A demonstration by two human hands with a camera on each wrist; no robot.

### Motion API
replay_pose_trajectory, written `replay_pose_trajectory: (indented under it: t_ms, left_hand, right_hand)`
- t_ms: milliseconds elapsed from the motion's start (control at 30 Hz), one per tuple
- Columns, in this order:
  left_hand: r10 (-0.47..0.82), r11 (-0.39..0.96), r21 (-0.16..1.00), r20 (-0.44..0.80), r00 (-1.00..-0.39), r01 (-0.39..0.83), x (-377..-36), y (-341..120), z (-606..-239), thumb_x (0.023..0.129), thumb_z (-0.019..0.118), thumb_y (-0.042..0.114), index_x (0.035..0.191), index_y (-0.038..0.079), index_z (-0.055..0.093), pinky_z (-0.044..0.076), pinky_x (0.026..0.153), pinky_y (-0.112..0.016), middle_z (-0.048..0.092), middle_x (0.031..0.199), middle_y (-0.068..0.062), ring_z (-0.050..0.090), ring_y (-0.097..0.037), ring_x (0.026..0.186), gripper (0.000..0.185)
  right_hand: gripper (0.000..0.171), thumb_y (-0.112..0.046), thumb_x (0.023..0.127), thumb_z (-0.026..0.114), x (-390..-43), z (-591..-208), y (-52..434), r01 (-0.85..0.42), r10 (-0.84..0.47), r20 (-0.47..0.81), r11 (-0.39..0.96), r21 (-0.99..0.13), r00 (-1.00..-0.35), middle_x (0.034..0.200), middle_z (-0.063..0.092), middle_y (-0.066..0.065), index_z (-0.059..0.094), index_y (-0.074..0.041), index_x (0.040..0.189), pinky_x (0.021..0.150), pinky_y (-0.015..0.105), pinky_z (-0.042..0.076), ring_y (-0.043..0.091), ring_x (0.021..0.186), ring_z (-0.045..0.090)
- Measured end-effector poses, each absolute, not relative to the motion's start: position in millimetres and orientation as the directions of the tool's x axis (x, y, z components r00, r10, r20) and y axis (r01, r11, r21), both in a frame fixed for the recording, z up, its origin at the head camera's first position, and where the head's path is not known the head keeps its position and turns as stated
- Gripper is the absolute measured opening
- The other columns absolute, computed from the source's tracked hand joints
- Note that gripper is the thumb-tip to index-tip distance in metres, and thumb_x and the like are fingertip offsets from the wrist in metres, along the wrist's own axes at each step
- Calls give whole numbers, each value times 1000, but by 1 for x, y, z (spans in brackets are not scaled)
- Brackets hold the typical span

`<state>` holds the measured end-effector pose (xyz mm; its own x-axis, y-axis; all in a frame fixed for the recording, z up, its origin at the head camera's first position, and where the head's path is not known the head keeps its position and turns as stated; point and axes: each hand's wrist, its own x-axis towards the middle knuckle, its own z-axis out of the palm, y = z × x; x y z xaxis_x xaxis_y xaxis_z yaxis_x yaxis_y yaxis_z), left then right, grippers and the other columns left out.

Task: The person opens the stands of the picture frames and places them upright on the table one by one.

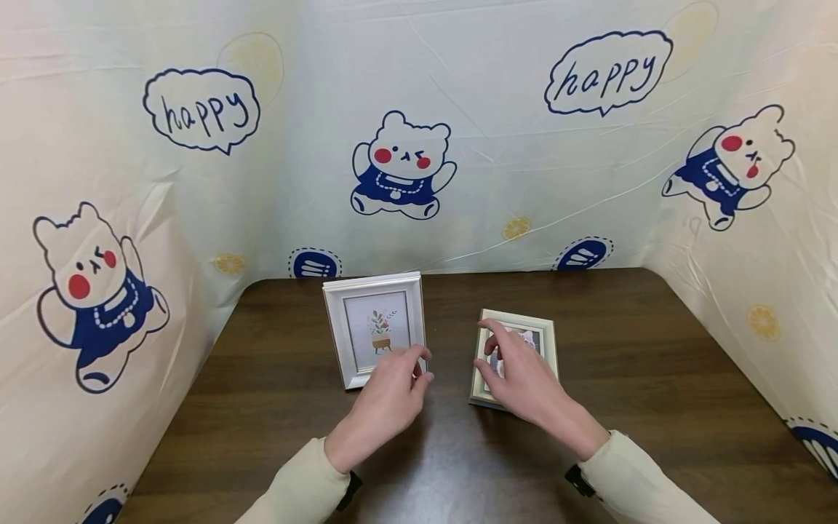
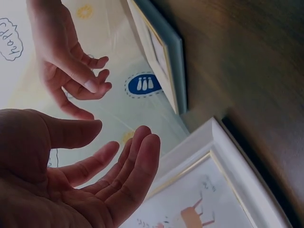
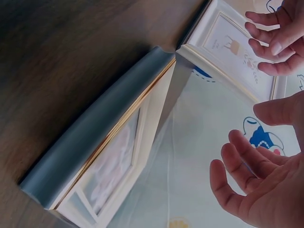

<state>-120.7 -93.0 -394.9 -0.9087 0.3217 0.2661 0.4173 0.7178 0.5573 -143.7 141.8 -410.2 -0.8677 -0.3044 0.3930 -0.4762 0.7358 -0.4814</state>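
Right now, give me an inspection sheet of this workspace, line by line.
Surface: dark wooden table.
Job's things: white frame with a plant print, standing; grey-edged frame beside it, also standing.
Clutter: nothing seen.
Hands: left hand open in front of the white frame; right hand open in front of the grey-edged frame; neither grips.
Cables: nothing seen.
Surroundings: bear-print cloth on three sides.

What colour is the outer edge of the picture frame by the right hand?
Grey-blue outer edge with a thin gold line, on the cream-fronted picture frame; clearest in the right wrist view.
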Motion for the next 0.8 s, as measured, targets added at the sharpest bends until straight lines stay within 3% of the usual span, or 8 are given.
replay_pose_trajectory:
  t_ms: [600, 800]
  left_hand:
    - [383, 704, 593, 146, -912, 391, -125, -79, -420, 97, 73, 6, 127, -9, 65, 51, 75, -35, 56, 81, 1, 55, -16, 79, 34]
    - [399, 715, 584, 111, -910, 385, -124, -72, -428, 98, 73, 9, 130, -10, 63, 54, 85, -42, 66, 96, -10, 62, -22, 91, 38]
  right_hand:
    - [54, -16, 94, 78, -138, -415, 172, -362, -236, 295, 782, -508, -926, 100, 64, 0, 55, -7, 142, 68, 37, 48, 21, 87, 58]
    - [54, -15, 94, 76, -135, -418, 188, -318, -207, 267, 806, -499, -941, 102, 66, 3, 55, -8, 143, 71, 40, 49, 26, 90, 60]
